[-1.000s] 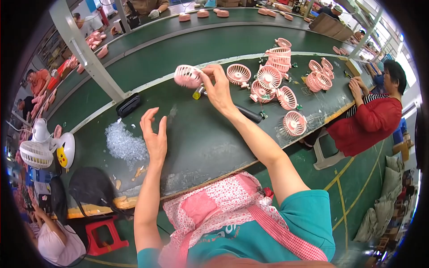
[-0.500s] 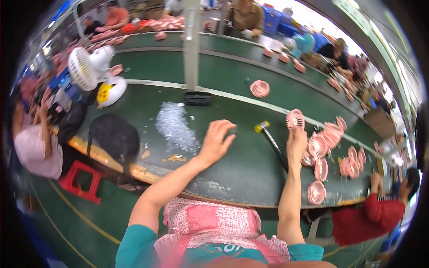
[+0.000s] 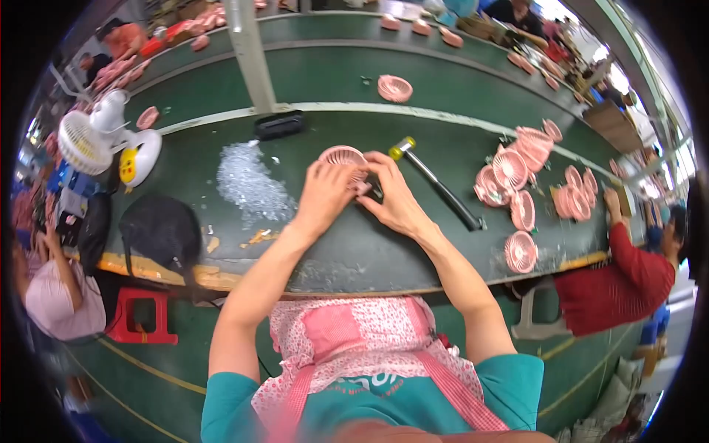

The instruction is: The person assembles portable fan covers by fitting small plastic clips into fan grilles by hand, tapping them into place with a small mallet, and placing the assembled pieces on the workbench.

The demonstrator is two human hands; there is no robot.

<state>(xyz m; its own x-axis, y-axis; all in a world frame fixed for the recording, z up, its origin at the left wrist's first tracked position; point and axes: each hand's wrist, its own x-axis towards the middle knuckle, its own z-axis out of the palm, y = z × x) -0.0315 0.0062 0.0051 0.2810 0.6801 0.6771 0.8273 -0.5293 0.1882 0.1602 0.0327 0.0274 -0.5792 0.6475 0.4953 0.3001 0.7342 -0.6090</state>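
Note:
A pink round fan housing with a slotted grille (image 3: 342, 155) is held above the green bench between my two hands. My left hand (image 3: 323, 193) has its fingers wrapped over the grille. My right hand (image 3: 397, 198) grips the housing's near right side with thumb and fingers; a small dark piece shows by the thumb, too blurred to name. To the right of my hands lies a mallet (image 3: 443, 184) with a yellow head and a black handle. Left of my hands is a heap of small clear plastic pieces (image 3: 251, 184).
Several pink fan housings (image 3: 509, 170) are piled at the right, near a person in red (image 3: 620, 284). A black case (image 3: 279, 125) stands by the post (image 3: 249, 59). To the left are a black bag (image 3: 159, 232) and a white fan (image 3: 85, 140). Another housing (image 3: 394, 88) lies on the belt.
My right hand has brought a pink fan housing from the right-hand pile to the middle. My left hand, open before, has closed on it too. The view has shifted.

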